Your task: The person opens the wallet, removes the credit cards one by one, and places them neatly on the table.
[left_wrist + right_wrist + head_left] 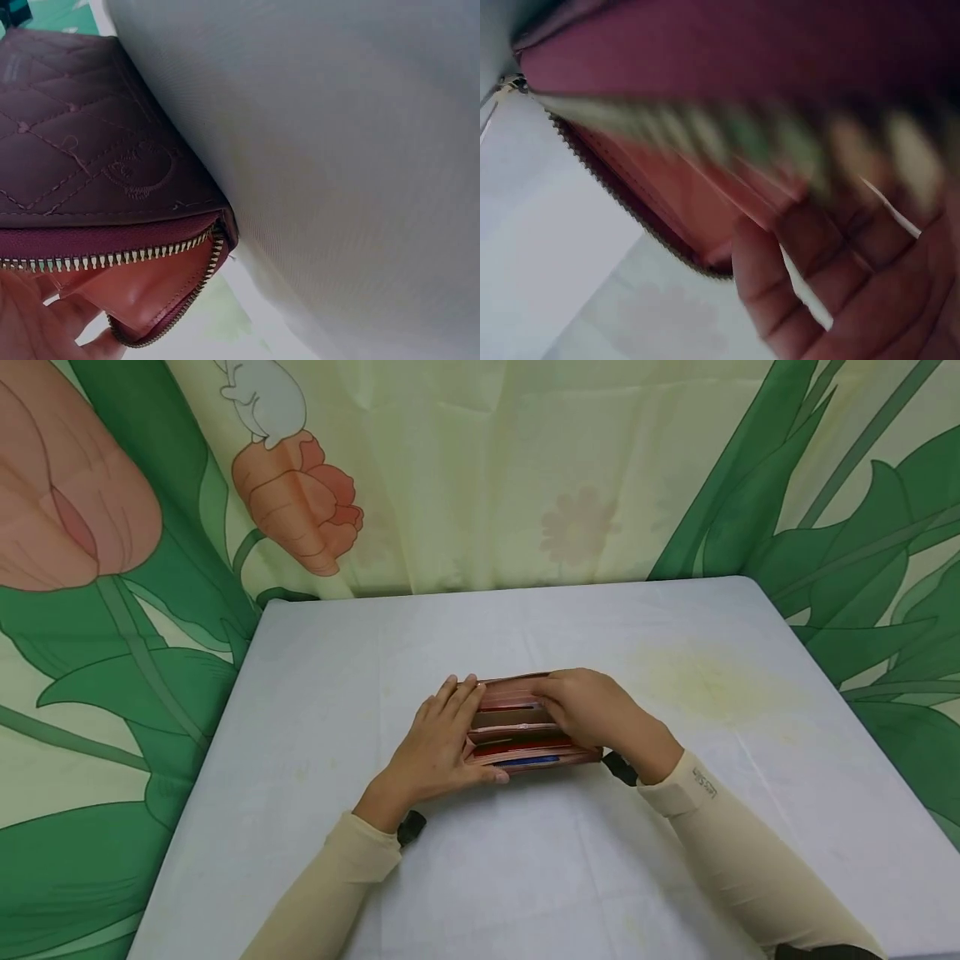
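Note:
A long maroon zip-around wallet [82, 150] with quilted stitching stands unzipped on the table, its pink pockets [513, 718] fanned upward. Something blue [532, 761] and red edges show between its dividers. My left hand [438, 743] lies across the wallet's left end, fingers straight toward the far side, thumb along the near edge. My right hand [592, 702] grips the right end with bent fingers that reach in among the dividers; its fingertips are partly hidden. In the right wrist view, the fingers [761, 262] bend against the pink lining beside the brass zipper [615, 195].
A white cloth [300, 710] covers the table, with a yellowish stain [705, 681] at the right. Behind it hangs a printed curtain [465, 485]. Black straps or devices [411, 828] sit at both wrists below the cream sleeves [330, 893].

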Available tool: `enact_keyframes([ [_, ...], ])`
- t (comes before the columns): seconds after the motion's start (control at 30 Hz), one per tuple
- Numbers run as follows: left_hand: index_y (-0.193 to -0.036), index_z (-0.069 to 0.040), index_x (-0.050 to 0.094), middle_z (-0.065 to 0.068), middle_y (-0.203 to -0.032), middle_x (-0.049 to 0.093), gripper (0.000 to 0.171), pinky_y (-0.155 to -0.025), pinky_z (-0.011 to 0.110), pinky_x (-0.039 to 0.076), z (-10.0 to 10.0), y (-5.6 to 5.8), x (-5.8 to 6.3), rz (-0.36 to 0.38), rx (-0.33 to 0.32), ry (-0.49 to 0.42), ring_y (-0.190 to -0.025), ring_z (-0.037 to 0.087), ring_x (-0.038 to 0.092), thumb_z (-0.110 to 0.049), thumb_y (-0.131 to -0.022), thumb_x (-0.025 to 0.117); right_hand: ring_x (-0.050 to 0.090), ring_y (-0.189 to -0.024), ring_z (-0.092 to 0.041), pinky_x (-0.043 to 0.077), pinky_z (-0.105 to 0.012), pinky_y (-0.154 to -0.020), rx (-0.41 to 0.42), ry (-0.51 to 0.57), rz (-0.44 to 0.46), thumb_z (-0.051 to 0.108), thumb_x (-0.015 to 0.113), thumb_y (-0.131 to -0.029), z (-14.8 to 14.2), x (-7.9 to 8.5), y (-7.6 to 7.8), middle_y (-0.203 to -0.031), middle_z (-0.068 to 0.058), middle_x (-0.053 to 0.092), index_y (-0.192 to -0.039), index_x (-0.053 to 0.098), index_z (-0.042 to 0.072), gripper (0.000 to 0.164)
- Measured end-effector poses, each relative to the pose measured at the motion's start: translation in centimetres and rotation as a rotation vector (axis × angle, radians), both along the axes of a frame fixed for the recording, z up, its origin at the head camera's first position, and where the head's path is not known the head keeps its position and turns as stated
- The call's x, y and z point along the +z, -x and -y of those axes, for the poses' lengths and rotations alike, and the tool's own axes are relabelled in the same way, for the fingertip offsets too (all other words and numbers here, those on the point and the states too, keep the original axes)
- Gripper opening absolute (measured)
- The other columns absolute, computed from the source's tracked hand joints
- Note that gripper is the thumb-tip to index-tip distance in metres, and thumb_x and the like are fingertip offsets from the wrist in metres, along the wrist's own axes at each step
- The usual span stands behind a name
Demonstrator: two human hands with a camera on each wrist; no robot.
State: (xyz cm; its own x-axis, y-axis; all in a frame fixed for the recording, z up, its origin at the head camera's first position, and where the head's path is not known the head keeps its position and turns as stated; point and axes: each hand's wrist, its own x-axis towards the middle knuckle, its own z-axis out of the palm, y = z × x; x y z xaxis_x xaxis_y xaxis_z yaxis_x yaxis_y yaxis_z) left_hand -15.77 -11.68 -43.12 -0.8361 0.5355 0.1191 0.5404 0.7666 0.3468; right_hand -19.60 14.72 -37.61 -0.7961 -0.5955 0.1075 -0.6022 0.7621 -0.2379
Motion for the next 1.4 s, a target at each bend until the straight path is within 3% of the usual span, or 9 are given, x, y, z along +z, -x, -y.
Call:
enact_keyframes([
  [0.17, -0.168, -0.007, 0.013, 0.012, -0.174, 0.015, 0.127, -0.126, 0.056, 0.02, 0.0, -0.2, 0.0, -0.018, -0.009, 0.002, -0.16, 0.037, 0.01, -0.085, -0.081, 0.062, 0.073, -0.099, -0.026, 0.06, -0.046, -0.086, -0.074, -0.027, 0.108, 0.015, 0.065, -0.103, 0.6, -0.2, 0.7, -0.113, -0.008, 0.077, -0.119, 0.076, 0.008, 0.021],
  [0.3, -0.168, -0.007, 0.012, 0.012, -0.174, 0.016, 0.129, -0.126, 0.057, 0.019, 0.2, -0.2, 0.0, -0.013, -0.008, -0.008, -0.161, 0.037, 0.009, -0.094, -0.08, 0.046, 0.069, -0.093, -0.023, 0.058, -0.043, -0.085, -0.09, -0.009, 0.172, 0.012, 0.066, -0.102, 0.9, 0.0, 0.9, -0.108, -0.009, 0.074, -0.116, 0.076, 0.004, 0.018],
  [0.47, -0.168, -0.008, 0.011, 0.012, -0.174, 0.015, 0.131, -0.126, 0.057, 0.019, 0.2, -0.2, 0.1, -0.015, -0.006, -0.007, -0.161, 0.035, 0.008, -0.099, -0.076, 0.032, 0.057, -0.08, -0.019, 0.053, -0.037, -0.073, -0.084, -0.054, 0.167, 0.013, 0.069, -0.1, 1.0, 0.2, 0.8, -0.101, -0.008, 0.06, -0.111, 0.077, 0.007, 0.015],
  [0.63, -0.168, -0.008, 0.012, 0.012, -0.174, 0.015, 0.131, -0.126, 0.057, 0.02, 0.3, -0.3, 0.1, -0.023, -0.007, -0.009, -0.161, 0.035, 0.009, -0.099, -0.077, 0.033, 0.06, -0.084, -0.019, 0.055, -0.039, -0.075, -0.051, -0.079, 0.133, 0.012, 0.068, -0.1, 1.1, 0.3, 0.7, -0.104, -0.008, 0.064, -0.112, 0.077, 0.007, 0.016],
  [0.87, -0.168, -0.009, 0.012, 0.01, -0.175, 0.014, 0.132, -0.126, 0.057, 0.019, 0.2, -0.4, 0.0, -0.015, 0.001, -0.004, -0.161, 0.033, 0.006, -0.1, -0.076, 0.03, 0.067, -0.093, -0.021, 0.058, -0.041, -0.085, 0.004, -0.06, 0.191, 0.01, 0.065, -0.102, 1.0, 0.9, 1.7, -0.107, -0.008, 0.073, -0.121, 0.075, 0.003, 0.023],
  [1.1, -0.167, -0.008, 0.017, 0.013, -0.173, 0.02, 0.131, -0.125, 0.059, 0.021, 0.0, -0.6, -0.3, -0.07, -0.01, -0.007, -0.161, 0.034, 0.008, -0.101, -0.075, 0.026, 0.059, -0.071, -0.016, 0.051, -0.033, -0.063, 0.031, -0.117, 0.221, 0.009, 0.06, -0.104, 2.1, 1.2, 2.9, -0.081, 0.0, 0.068, -0.096, 0.076, 0.009, 0.018],
  [1.17, -0.167, -0.007, 0.018, 0.013, -0.173, 0.021, 0.13, -0.124, 0.059, 0.021, 0.0, -0.7, -0.4, -0.082, -0.017, -0.01, -0.161, 0.035, 0.009, -0.1, -0.077, 0.031, 0.059, -0.069, -0.015, 0.05, -0.032, -0.06, 0.02, -0.167, 0.208, 0.012, 0.062, -0.104, 2.6, 1.3, 2.9, -0.08, 0.0, 0.069, -0.094, 0.076, 0.01, 0.017],
  [1.27, -0.167, -0.006, 0.018, 0.013, -0.172, 0.021, 0.127, -0.124, 0.059, 0.021, 0.0, -0.8, -0.4, -0.096, -0.028, -0.014, -0.161, 0.035, 0.009, -0.094, -0.08, 0.049, 0.061, -0.069, -0.015, 0.052, -0.033, -0.06, 0.0, -0.222, 0.178, 0.016, 0.066, -0.102, 3.2, 1.1, 2.9, -0.082, 0.0, 0.071, -0.093, 0.076, 0.013, 0.015],
  [1.4, -0.167, -0.006, 0.019, 0.013, -0.172, 0.022, 0.126, -0.125, 0.058, 0.021, -0.2, -0.9, -0.4, -0.108, -0.03, -0.018, -0.16, 0.036, 0.01, -0.08, -0.08, 0.07, 0.059, -0.068, -0.016, 0.051, -0.034, -0.059, -0.015, -0.234, 0.146, 0.015, 0.068, -0.101, 3.7, 1.0, 2.7, -0.079, 0.0, 0.067, -0.086, 0.072, 0.014, 0.016],
])
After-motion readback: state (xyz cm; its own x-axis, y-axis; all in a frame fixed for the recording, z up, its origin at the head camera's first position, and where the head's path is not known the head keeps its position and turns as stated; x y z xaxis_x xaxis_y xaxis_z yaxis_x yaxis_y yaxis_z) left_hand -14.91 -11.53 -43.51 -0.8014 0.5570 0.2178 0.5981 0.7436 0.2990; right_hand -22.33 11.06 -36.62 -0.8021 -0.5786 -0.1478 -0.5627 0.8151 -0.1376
